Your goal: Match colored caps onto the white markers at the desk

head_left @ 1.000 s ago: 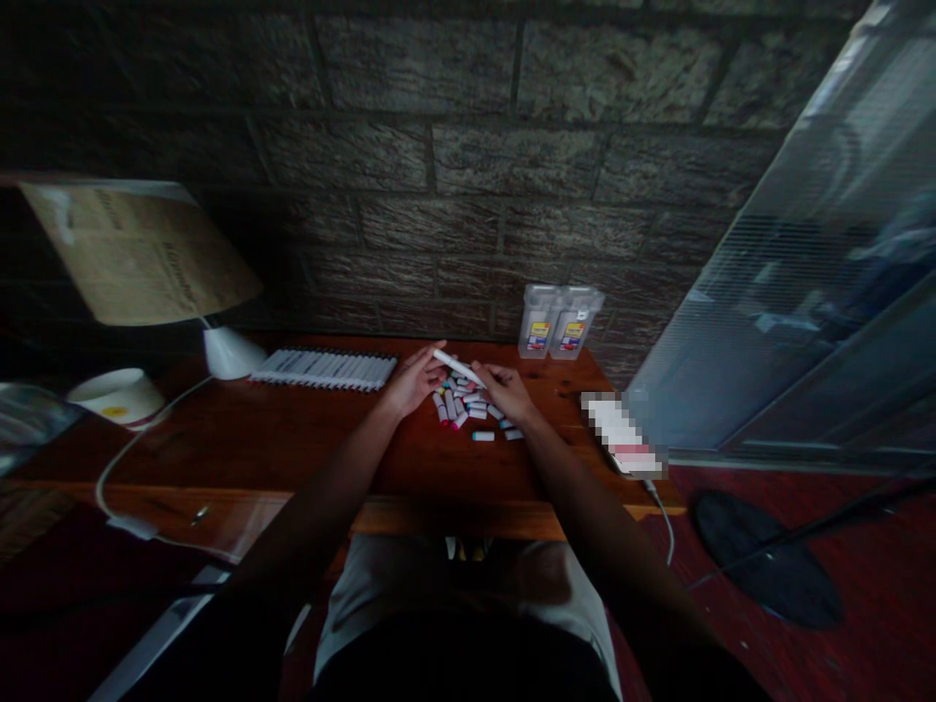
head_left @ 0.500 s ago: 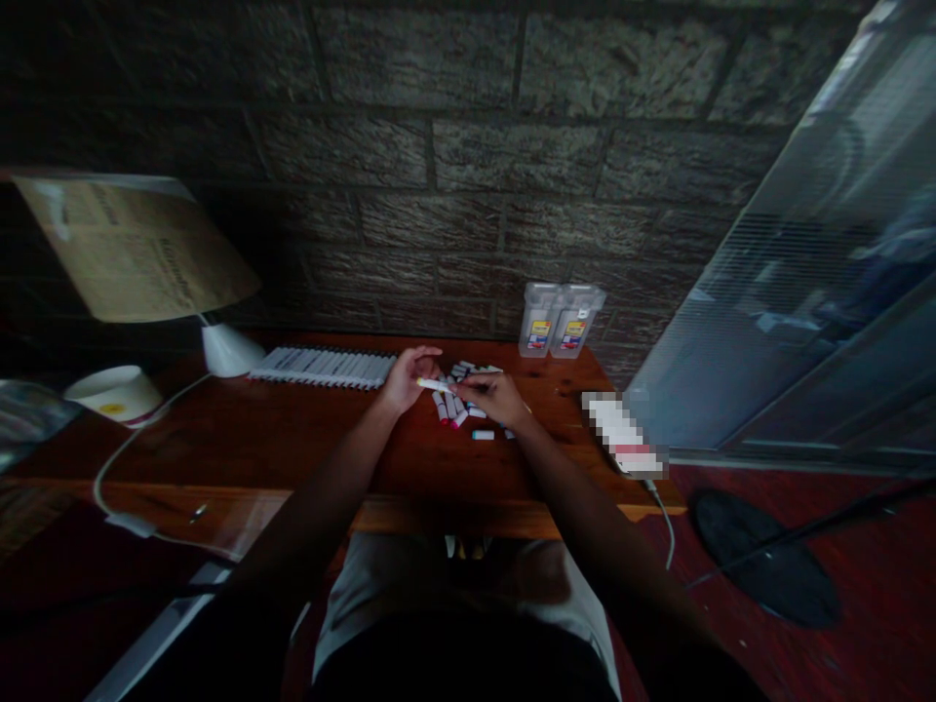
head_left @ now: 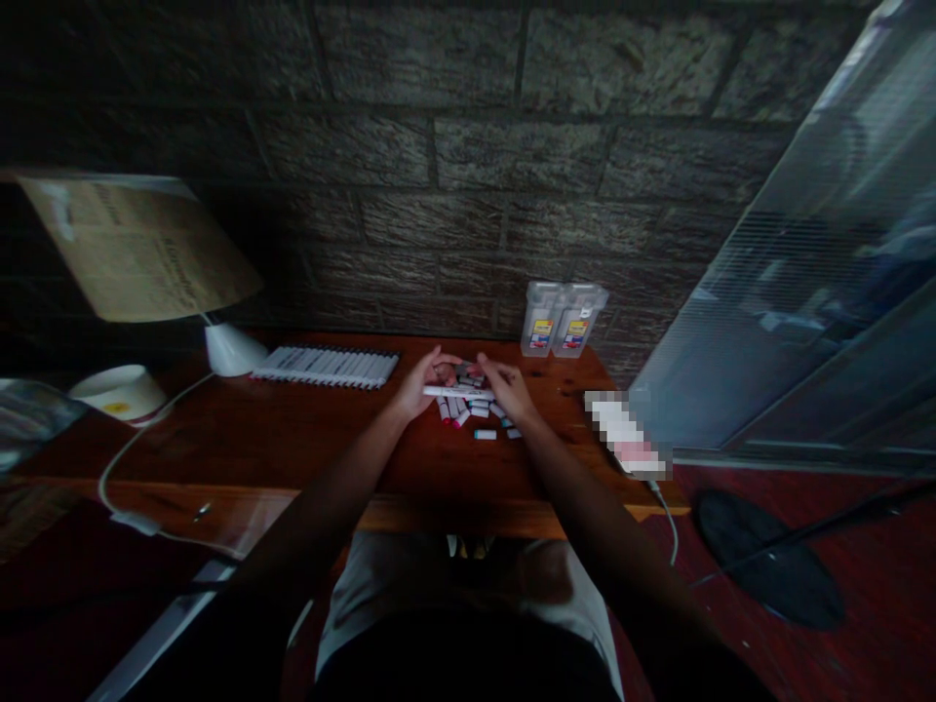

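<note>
A white marker pen [head_left: 454,392] lies level between my two hands, just above a heap of short white marker caps [head_left: 459,409] with coloured ends. My left hand [head_left: 424,382] curls around the marker's left end. At its other end, my right hand [head_left: 510,390] has its fingers bent over the marker, partly hiding it. One cap with a teal end [head_left: 485,435] lies apart, nearer the table's front edge. Left of my hands, a row of white markers [head_left: 329,367] with dark ends lies side by side on the table.
Two clear plastic cases [head_left: 563,322] stand against the brick wall. At the right edge lies a phone-like device [head_left: 627,436] with a cable. A lamp [head_left: 232,351] and a white cup [head_left: 121,393] stand at the left of the wooden table [head_left: 307,448].
The marker has turned level and more of its length shows between my hands. My left hand has shifted slightly right, and my right hand has moved to the marker's right end.
</note>
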A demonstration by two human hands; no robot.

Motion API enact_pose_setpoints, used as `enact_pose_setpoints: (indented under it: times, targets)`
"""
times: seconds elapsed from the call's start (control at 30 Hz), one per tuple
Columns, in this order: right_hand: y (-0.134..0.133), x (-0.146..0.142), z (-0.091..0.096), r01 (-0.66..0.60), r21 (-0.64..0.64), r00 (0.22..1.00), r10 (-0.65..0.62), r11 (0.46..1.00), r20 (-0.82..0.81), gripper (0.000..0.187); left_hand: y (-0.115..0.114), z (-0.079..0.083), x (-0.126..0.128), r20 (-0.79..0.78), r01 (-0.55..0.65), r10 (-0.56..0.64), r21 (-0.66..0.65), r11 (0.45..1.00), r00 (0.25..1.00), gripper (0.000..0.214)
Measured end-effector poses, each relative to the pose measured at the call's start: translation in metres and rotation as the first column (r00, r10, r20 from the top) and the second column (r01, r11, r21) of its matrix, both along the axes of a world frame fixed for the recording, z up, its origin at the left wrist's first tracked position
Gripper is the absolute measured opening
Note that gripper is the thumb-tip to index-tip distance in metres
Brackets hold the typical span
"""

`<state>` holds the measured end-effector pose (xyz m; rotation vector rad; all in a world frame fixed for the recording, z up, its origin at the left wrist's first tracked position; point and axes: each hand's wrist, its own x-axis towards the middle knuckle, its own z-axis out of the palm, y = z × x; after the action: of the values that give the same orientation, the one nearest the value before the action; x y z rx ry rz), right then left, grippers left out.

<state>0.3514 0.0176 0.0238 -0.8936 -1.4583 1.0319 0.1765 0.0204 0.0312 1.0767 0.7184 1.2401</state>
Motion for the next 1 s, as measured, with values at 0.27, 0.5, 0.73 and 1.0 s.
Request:
enact_pose_setpoints:
  times: [0.27, 0.5, 0.73, 1.0]
  targets:
    - [0.004, 0.006, 0.006, 0.019, -0.119, 0.980, -0.042, 0.993, -0.195, 0.065, -0.004, -0.002, 0.005, -0.030, 0.105, -0.105, -0.018, 0.994, 0.994, 0.063]
    - [0.004, 0.005, 0.002, -0.052, -0.093, 0.987, 0.037, 0.994, -0.158, 0.065, -0.003, -0.007, 0.007, -0.038, 0.103, -0.104, -0.024, 0.994, 0.994, 0.066]
    - [0.004, 0.004, 0.000, -0.059, -0.065, 0.987, 0.048, 0.996, -0.152, 0.063, -0.002, -0.007, 0.009, -0.065, 0.072, -0.073, -0.008, 0.997, 0.995, 0.071]
    - [0.003, 0.005, 0.000, -0.023, -0.035, 0.998, 0.021, 0.999, -0.062, 0.065, -0.010, -0.003, 0.012, -0.205, 0.059, -0.050, 0.035, 0.998, 0.978, 0.074]
